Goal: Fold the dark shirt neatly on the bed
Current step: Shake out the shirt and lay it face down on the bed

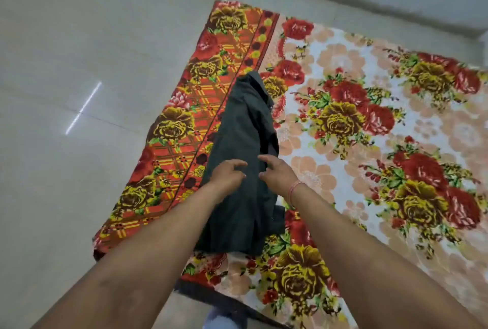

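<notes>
The dark shirt (241, 144) lies as a long narrow strip on the flowered bed cover (369, 107), running from near me away toward the far end. A loose flap sticks out at its right side low down. My left hand (227, 174) hovers over the shirt's middle with its fingers curled and apart, holding nothing. My right hand (277, 173) is just to the right of it over the same spot, fingers spread, also holding nothing. A pink band is on my right wrist.
The bed cover's red checked border (182, 128) runs along the left edge. Pale tiled floor (66, 64) lies to the left and beyond. A wall base (369, 4) runs behind the bed.
</notes>
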